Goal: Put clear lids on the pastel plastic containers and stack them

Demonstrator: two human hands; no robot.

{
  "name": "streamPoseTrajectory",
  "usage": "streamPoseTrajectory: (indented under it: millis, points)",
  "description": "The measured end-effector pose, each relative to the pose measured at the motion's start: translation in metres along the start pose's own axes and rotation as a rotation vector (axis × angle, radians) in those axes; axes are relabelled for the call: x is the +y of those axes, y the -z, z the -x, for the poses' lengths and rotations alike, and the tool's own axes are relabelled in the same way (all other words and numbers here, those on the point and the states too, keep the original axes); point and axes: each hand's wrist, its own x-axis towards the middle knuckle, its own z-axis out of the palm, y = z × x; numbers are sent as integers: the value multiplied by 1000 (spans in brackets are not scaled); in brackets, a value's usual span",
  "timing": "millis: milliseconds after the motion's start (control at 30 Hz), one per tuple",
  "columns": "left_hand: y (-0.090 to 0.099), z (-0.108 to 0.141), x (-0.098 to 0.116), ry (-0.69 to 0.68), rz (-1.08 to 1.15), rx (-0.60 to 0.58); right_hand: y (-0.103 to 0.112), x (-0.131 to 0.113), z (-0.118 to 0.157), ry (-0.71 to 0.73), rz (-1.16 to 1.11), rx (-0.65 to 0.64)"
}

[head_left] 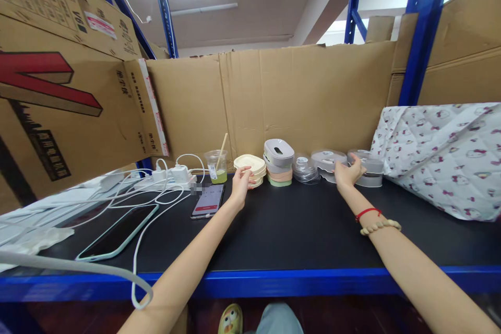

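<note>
My left hand (241, 187) is at the front left of a stack of cream plastic pieces (249, 162), its fingers apart and curved against the stack's side. My right hand (349, 170) reaches between two stacks of grey containers with clear lids. Its fingers are spread, close to the right grey stack (371, 167) and beside the left grey stack (327, 162). Whether the fingertips press on either is hard to see. Between my hands stand a stack of lilac, pink and green pieces (279, 159), the top one with a dark oval slot, and a pile of clear plastic lids (305, 169).
A cup of green drink with a straw (216, 169) stands left of the cream stack. Two phones, a lit one (208, 201) and a dark one (119, 230), lie among white cables (156, 195). Cardboard walls the back; a patterned quilted bag (442, 159) stands right.
</note>
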Motion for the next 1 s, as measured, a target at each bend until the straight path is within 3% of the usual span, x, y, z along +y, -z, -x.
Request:
streamPoseTrajectory:
  millis: [133,267,433,533,700,833,933,1000]
  points:
    - [6,-7,-10,-267,-391,34,-1,0,12,371,341,-122]
    - [12,-9,-15,-553,-833,11,-2,10,9,545,621,-290]
    - [20,-18,-24,-542,-1092,-74,-2,25,-7,633,688,-239]
    - [26,-30,-34,-550,-1061,-119,-3,32,-12,662,699,-193]
    - [26,-40,-41,-570,-791,-113,-8,33,-10,767,646,-161]
    - [21,-33,-33,-443,-564,11,-14,20,9,919,512,-192]
    - [21,-27,-25,-360,-449,150,-24,12,33,1029,463,-301]
    - [20,-25,-20,-233,-331,229,-32,12,47,1072,446,-377]
